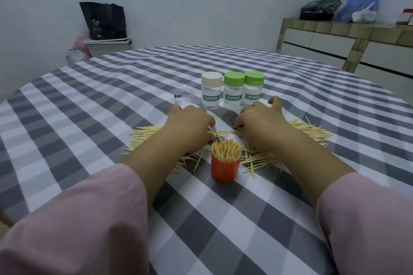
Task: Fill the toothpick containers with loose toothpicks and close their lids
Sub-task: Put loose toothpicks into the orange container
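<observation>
Orange plastic forms the small open cup [225, 168], packed upright with toothpicks, standing on the grey-and-white checked tablecloth [89, 105] between the person's forearms. Loose toothpicks [308, 131] lie scattered around it, spreading under both hands. The left hand [192, 123] rests palm-down on the pile, fingers curled under; whether it holds any I cannot tell. The right hand [257, 120] likewise covers toothpicks, its grasp hidden. Just beyond the knuckles stand three clear labelled containers: one cream-lidded [211, 94], two green-lidded [234, 94] [253, 90], beside a clear lidless one [183, 96].
</observation>
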